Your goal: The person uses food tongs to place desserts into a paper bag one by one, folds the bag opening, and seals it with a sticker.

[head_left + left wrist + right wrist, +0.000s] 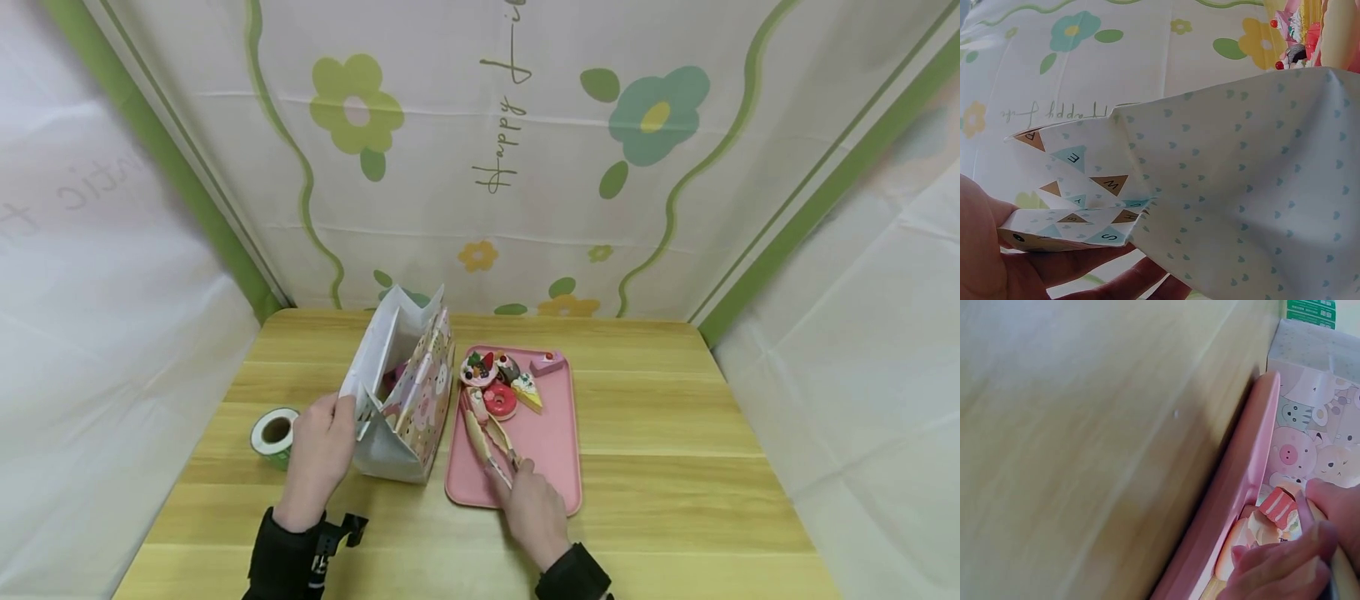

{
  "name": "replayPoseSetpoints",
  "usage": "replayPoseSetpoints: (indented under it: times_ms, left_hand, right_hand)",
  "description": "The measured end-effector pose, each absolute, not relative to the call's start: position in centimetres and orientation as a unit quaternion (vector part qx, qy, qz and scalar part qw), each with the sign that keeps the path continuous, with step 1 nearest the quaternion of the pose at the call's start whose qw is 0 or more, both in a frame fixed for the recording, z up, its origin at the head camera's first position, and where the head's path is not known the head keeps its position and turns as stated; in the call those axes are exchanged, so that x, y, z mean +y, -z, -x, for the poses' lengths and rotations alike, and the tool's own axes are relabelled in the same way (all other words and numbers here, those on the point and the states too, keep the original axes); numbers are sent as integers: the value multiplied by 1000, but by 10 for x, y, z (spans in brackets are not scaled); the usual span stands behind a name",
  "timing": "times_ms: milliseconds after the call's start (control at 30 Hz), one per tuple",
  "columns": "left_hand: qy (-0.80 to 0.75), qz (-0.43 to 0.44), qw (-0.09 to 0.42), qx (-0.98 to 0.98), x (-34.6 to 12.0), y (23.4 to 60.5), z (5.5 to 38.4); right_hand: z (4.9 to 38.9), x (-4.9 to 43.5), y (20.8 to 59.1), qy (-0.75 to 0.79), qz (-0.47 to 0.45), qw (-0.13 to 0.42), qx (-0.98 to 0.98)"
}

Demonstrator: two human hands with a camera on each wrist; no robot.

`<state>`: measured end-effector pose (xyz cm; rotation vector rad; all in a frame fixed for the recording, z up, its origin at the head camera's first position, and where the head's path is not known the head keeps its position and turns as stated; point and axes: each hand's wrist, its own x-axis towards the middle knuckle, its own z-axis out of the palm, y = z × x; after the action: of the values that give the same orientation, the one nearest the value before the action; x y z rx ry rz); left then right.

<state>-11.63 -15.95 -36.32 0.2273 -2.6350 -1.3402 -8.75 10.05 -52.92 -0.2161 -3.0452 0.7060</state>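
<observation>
My left hand point(322, 442) pinches the upper edge of a white paper gift bag point(427, 400) with animal faces on its side. The bag stands upright, its mouth open; something dark pink point(393, 377) shows inside. Through the left wrist view I see the thumb and fingers on the folded edge of the bag point(1241, 169). With my right hand point(536, 512) I hold a pair of tongs point(476, 433), tips at a small red-and-white toy cake point(1280, 506) on the pink tray point(551, 442). Whether the tips squeeze it, I cannot tell.
Beside that cake on the tray lie a red doughnut point(510, 408), a fruit-topped tart point(477, 371), a yellow cake slice point(529, 396) and a pink slice point(547, 363). A green-and-white roll point(261, 435) stands left of the bag on the wooden table point(660, 467). Printed cloth surrounds the table.
</observation>
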Motion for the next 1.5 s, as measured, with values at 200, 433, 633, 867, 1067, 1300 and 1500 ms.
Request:
replayPoseSetpoints:
  times_ms: [200, 433, 633, 867, 1067, 1300, 1500]
  left_hand:
    - [450, -79, 85, -885, -159, 363, 116]
    - [448, -77, 87, -886, -160, 364, 116]
    - [447, -76, 87, -887, -160, 365, 116]
    - [448, -75, 89, -886, -160, 365, 117]
    - [450, -73, 90, -885, -160, 364, 117]
    - [448, -74, 90, -886, -160, 363, 116]
    - [447, -71, 91, -887, -159, 363, 116]
  right_hand:
    - [84, 101, 527, -225, 62, 12, -972]
    - [82, 100, 524, -232, 61, 16, -971]
    - [81, 100, 518, -240, 67, 23, -968]
    - [83, 101, 507, -252, 65, 37, -965]
    - [84, 100, 498, -265, 78, 22, -961]
    - [82, 101, 485, -289, 65, 53, -954]
    - [85, 105, 470, -295, 54, 81, -951]
